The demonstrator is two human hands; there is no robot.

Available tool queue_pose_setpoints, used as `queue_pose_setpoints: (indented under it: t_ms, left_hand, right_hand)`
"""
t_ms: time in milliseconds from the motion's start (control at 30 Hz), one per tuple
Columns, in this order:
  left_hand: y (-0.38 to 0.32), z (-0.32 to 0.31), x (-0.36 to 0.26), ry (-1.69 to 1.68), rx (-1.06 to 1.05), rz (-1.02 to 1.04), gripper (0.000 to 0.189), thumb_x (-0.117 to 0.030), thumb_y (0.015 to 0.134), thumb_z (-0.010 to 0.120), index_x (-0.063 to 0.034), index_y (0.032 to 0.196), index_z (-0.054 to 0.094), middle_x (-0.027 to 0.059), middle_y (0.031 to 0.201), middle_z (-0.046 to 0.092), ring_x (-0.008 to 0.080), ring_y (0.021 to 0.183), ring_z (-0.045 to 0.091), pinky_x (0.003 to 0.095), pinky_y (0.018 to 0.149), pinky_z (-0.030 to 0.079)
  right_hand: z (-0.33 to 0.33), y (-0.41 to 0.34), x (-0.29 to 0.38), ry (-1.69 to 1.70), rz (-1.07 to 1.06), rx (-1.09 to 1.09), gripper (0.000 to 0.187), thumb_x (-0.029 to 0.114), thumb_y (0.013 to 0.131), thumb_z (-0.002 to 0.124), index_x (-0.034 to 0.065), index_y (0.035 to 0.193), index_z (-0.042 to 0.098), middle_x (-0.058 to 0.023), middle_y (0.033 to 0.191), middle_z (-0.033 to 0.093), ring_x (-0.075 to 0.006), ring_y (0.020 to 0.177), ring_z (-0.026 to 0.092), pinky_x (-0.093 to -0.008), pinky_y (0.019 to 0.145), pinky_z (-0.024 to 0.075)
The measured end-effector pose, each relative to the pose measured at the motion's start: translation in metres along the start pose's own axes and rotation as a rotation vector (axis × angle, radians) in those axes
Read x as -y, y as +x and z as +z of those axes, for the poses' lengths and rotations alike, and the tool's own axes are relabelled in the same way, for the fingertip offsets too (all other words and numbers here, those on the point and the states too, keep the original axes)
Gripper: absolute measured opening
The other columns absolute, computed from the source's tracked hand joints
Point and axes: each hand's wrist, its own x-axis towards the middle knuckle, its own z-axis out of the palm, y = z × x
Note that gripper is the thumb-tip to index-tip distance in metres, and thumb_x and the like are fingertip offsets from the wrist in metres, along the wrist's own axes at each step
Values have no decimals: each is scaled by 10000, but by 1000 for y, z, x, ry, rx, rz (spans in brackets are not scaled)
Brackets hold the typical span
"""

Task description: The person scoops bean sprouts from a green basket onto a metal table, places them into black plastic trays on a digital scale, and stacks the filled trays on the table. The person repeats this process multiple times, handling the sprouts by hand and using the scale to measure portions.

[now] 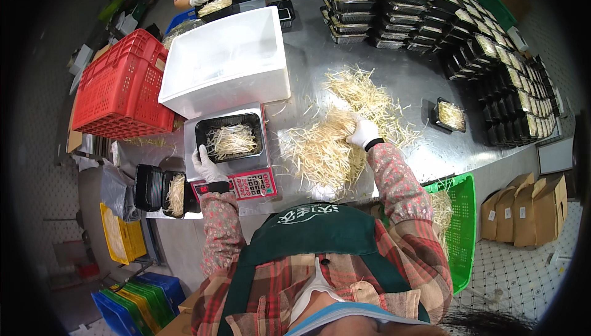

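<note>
My left hand [208, 166], in a white glove, touches the left front rim of a black plastic tray [229, 158] that holds bean sprouts [233, 141]. The tray rests on the metal pan of a red digital scale [255, 184]. At the right, my gloved right hand [363, 132] is on the far side of a large pile of bean sprouts [323, 156], its fingers partly hidden by sprouts; whether it grips any cannot be told. More loose sprouts [369, 96] lie just beyond it on the metal table [300, 68].
A white foam box [226, 59] and red crates [124, 91] stand behind and left of the scale. Stacked filled trays [406, 8] line the table's far right. One filled tray [450, 115] sits apart. A green crate [461, 234] is near my right elbow. A co-worker holds a tray [214, 9] opposite.
</note>
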Motion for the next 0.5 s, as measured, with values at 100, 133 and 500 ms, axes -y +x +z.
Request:
queue_pose_setpoints:
  t_ms: [100,133,500]
  left_hand:
    - [-3,20,-12,-34,66,29,263,-214,962,636,-51,1165,597,40,1042,645,153,913,596,305,829,500]
    - [-7,32,-17,-61,119,28,274,-208,964,634,-57,1189,593,40,1067,639,151,939,593,304,833,507]
    - [-81,140,-93,590,490,745,508,-102,968,510,-91,1469,426,195,1554,300,359,1429,304,446,1185,223]
  right_hand:
    - [-17,-7,7,111,-44,-124,845,252,571,830,132,1356,541,-168,1138,679,-312,1045,654,-378,922,517]
    - [-20,-8,7,211,-48,-116,880,271,569,837,128,1376,518,-177,1097,685,-326,1008,663,-389,900,524]
    - [-58,11,138,-341,-447,-142,798,249,624,811,27,1323,495,-199,986,665,-355,962,645,-426,818,528]
